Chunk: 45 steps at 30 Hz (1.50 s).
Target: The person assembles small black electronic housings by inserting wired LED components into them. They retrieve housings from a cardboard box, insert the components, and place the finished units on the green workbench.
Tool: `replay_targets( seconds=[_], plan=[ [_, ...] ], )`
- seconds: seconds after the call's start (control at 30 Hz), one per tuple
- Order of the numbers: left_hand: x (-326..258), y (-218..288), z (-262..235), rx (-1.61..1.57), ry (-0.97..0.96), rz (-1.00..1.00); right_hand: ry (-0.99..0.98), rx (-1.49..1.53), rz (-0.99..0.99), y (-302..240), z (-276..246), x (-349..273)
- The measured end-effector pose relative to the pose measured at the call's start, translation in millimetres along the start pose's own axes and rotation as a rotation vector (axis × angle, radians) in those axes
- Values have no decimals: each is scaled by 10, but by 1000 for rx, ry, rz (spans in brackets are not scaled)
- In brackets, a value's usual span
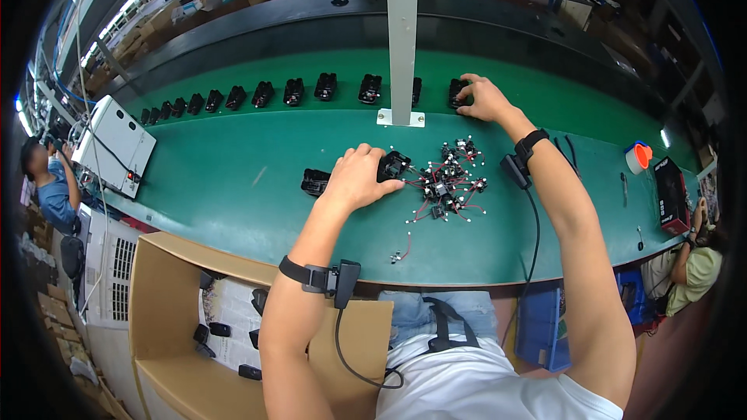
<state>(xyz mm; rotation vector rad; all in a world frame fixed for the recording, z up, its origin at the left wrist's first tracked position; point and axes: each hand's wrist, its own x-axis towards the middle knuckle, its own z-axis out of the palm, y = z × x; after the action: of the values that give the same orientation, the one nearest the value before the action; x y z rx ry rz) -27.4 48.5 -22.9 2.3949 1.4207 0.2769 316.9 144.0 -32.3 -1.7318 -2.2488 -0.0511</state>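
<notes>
My right hand reaches to the green belt, its thumb and fingers closed around the near side of a black plastic housing. On the green tabletop, my left hand has its thumb and fingers around the left end of another black housing. A third black housing lies just left of that hand, partly covered by it. To the right of the left hand is a tangled heap of small black parts with red and black wires. One loose wired part lies nearer the table's front edge.
A row of black housings stretches left along the belt. A pale metal post rises between table and belt. An open cardboard box stands below at left. An orange-and-white cup stands at right. Two other people sit at the far sides.
</notes>
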Motion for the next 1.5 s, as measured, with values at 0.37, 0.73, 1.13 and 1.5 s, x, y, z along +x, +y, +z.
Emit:
replay_targets(
  seconds=[0.37,0.73,1.13,1.5],
  plan=[
    [-48,208,-140,-301,419,12,-220,342,25,-421,-674,-800],
    [-95,437,-66,-531,284,66,38,664,140,-487,-292,-1171],
    [-100,587,21,-654,200,113,230,1250,432,-467,-327,-1369],
    [-151,780,53,-906,-30,162,-210,1802,301,-980,-554,-1552]
  ],
)
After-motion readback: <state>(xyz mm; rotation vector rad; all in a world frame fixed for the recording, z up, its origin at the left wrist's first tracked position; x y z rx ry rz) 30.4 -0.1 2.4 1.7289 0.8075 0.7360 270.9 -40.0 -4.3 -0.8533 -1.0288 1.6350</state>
